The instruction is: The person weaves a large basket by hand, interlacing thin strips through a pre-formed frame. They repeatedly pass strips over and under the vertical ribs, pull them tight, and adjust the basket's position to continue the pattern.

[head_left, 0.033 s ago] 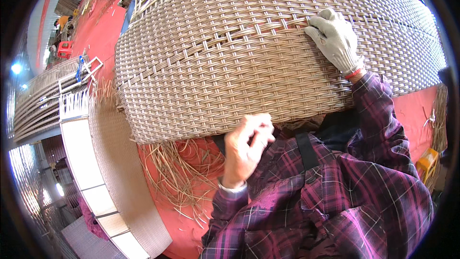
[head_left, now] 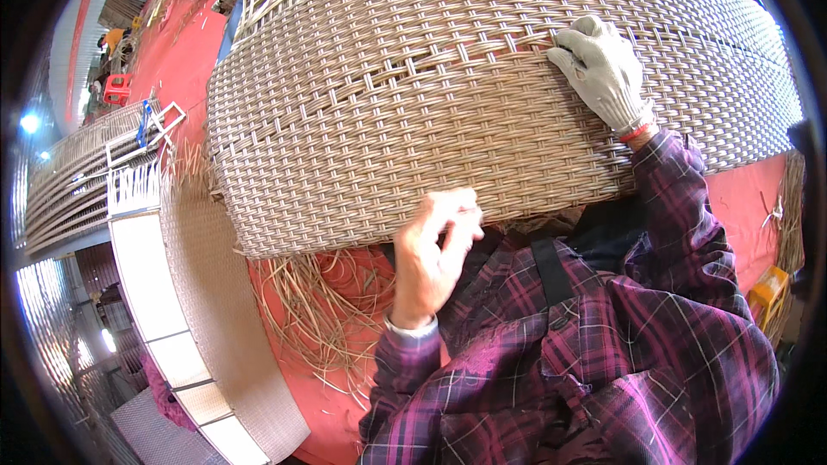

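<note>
A large brown woven wicker panel (head_left: 345, 164) spans the view in front of me, curving down toward my lap. Across it runs a row with open gaps in the weave. My right hand (head_left: 600, 69), in a white knitted glove with a red-edged cuff, rests on the panel at that row. Its fingers are curled and pressed together; whatever they grip is hidden. Bare and slightly blurred, my left hand (head_left: 433, 245) hovers over the panel's near edge with bent fingers drawn toward the thumb. Anything pinched there is too small to make out.
Loose wicker strands (head_left: 327, 319) lie tangled on the red floor covering (head_left: 332, 418) below the panel. To the left stands another woven piece with a white frame (head_left: 151, 271). A red stool (head_left: 117, 89) is farther back, and a yellow object (head_left: 768, 293) sits at right.
My left hand has shifted a little up and to the left. The gloved right hand and the panel stay where they were.
</note>
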`<state>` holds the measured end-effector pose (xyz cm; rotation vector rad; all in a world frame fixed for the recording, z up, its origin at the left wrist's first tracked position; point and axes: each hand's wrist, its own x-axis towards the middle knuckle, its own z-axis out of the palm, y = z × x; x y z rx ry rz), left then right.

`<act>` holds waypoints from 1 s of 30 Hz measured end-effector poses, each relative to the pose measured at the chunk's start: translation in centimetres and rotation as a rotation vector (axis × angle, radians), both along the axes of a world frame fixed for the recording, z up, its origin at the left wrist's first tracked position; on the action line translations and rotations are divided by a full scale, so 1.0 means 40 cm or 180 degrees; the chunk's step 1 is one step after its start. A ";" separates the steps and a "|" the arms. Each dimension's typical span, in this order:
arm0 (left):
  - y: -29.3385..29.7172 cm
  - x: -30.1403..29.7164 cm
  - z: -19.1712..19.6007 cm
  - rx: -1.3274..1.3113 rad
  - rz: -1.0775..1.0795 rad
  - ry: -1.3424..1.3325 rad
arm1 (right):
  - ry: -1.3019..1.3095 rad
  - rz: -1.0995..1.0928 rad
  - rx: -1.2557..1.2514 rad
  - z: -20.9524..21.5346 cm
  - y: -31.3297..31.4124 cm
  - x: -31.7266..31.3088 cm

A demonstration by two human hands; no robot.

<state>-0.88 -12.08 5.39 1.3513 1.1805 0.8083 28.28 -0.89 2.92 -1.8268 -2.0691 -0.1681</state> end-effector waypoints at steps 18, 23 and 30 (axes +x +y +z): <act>0.466 0.161 -0.126 0.3229 -0.0789 0.1906 | 0.0057 0.0358 0.0457 -0.038 0.045 0.002; 0.487 0.204 -0.123 0.3596 -0.1182 0.2591 | 0.0097 0.0387 0.0448 -0.046 0.042 -0.001; 0.501 0.223 -0.106 0.3704 -0.1639 0.2958 | 0.0118 0.0409 0.0512 -0.048 0.043 0.009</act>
